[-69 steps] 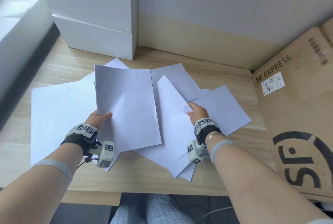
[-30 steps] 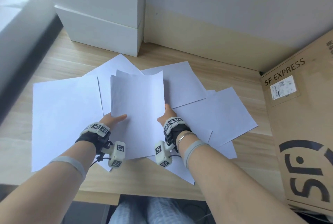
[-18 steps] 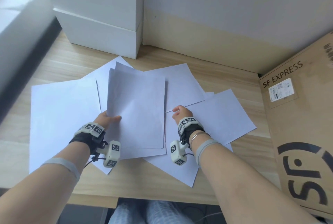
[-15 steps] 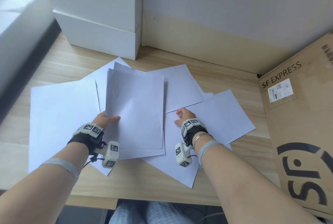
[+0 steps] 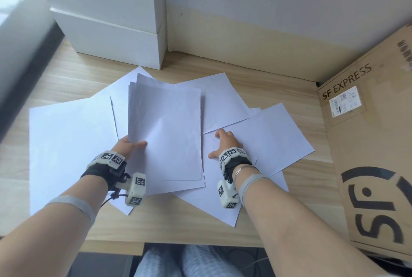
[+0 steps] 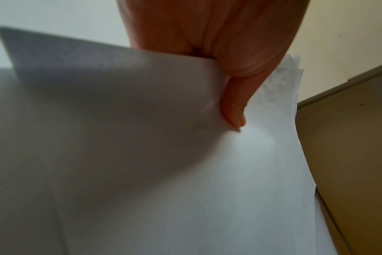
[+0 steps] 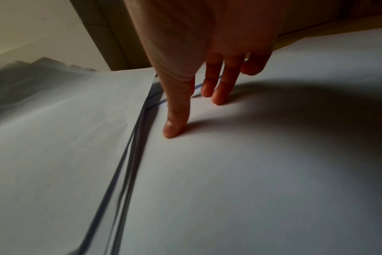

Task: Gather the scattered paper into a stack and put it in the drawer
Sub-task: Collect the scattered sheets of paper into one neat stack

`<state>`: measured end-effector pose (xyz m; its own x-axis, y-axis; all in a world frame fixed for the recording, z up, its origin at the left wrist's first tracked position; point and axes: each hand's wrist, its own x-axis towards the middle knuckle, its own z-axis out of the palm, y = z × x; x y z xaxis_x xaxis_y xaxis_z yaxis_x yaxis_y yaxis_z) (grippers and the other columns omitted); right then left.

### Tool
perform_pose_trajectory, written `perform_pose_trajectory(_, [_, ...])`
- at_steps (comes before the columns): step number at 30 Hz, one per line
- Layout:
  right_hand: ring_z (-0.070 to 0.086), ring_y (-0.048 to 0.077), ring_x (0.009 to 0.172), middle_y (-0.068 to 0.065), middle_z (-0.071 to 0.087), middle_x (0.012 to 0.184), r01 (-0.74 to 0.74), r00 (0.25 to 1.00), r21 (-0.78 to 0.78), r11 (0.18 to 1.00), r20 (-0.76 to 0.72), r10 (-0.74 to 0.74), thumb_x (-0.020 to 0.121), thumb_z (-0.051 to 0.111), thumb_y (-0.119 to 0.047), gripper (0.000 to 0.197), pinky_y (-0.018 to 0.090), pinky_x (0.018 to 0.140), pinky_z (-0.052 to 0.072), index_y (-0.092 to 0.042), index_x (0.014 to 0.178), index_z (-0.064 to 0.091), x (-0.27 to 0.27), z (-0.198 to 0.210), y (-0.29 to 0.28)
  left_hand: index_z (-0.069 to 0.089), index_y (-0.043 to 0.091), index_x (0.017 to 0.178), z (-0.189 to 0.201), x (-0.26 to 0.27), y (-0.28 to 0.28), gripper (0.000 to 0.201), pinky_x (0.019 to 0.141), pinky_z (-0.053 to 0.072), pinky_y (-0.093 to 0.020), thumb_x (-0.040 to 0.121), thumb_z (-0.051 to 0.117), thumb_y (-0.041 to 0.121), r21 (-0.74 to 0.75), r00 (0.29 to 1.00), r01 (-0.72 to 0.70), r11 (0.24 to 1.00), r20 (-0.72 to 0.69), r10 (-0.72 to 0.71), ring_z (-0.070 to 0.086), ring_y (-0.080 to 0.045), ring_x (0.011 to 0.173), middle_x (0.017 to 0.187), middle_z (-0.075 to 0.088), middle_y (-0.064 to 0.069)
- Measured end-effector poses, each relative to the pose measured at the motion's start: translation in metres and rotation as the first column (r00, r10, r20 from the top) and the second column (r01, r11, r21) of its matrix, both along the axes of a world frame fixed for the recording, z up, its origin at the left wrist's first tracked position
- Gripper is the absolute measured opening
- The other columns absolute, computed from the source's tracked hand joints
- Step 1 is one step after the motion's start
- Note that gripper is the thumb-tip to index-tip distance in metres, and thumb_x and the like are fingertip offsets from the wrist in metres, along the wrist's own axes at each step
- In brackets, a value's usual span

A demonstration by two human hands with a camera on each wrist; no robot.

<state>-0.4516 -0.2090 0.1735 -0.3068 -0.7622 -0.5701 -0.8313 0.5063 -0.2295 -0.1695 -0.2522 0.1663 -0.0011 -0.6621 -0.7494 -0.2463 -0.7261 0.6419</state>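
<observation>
White sheets lie scattered over the wooden desk (image 5: 66, 71). My left hand (image 5: 131, 144) pinches the left edge of a small gathered stack of sheets (image 5: 167, 134), thumb on top; the left wrist view shows the thumb (image 6: 233, 110) pressing on the stack (image 6: 229, 172). My right hand (image 5: 223, 145) lies with straight, spread fingers on a loose sheet (image 5: 267, 134) just right of the stack. In the right wrist view its fingertips (image 7: 175, 129) touch that sheet (image 7: 251, 172), beside the stack's edge (image 7: 65, 138). More loose sheets lie at the left (image 5: 66, 147) and behind (image 5: 218, 98). No drawer is in view.
Two stacked white boxes (image 5: 107, 20) stand at the back left. A large SF EXPRESS cardboard box (image 5: 367, 154) stands at the desk's right end. A wall runs along the back. The desk's front edge is near my knees (image 5: 185, 263).
My right hand let go of the stack's right edge and moved right onto the loose sheet, where it now lies flat. My left hand kept hold of the stack.
</observation>
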Motion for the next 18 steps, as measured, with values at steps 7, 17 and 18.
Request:
perform_pose_trajectory(7, [0.048,0.019,0.118,-0.003,0.058,0.119,-0.044,0.994,0.014,0.999,-0.095,0.046,0.068,0.079,-0.033,0.061,0.036,0.096,0.031,-0.024,0.118,0.046,-0.002,-0.001,-0.002,0.057,0.006,0.115,-0.001,-0.003,0.002,0.032,0.101,0.042,-0.058,0.085,0.065,0.009,-0.004,1.0,-0.02,1.0,-0.023,0.02,0.058,-0.033,0.096,0.105,0.061,-0.019])
perform_pose_trajectory(17, [0.049,0.021,0.078,0.002,0.053,0.082,0.073,0.989,-0.063,0.995,0.135,-0.064,0.08,0.067,-0.026,0.02,0.024,0.069,0.039,-0.017,0.076,0.048,-0.009,0.0,-0.003,0.055,0.005,0.122,-0.002,-0.007,0.004,0.04,0.101,0.042,-0.058,0.084,0.066,0.012,0.007,1.0,-0.017,1.0,-0.016,0.017,0.059,-0.036,0.099,0.107,0.062,-0.02])
perform_pose_trajectory(18, [0.05,0.022,0.076,0.003,0.054,0.081,0.109,0.983,-0.094,0.99,0.158,-0.093,0.081,0.065,-0.024,0.015,0.025,0.068,0.04,-0.017,0.078,0.052,-0.012,0.002,-0.002,0.054,0.005,0.123,-0.002,-0.008,0.004,0.041,0.101,0.042,-0.058,0.084,0.066,0.011,0.006,1.0,-0.015,1.0,-0.016,0.015,0.059,-0.037,0.101,0.108,0.062,-0.02])
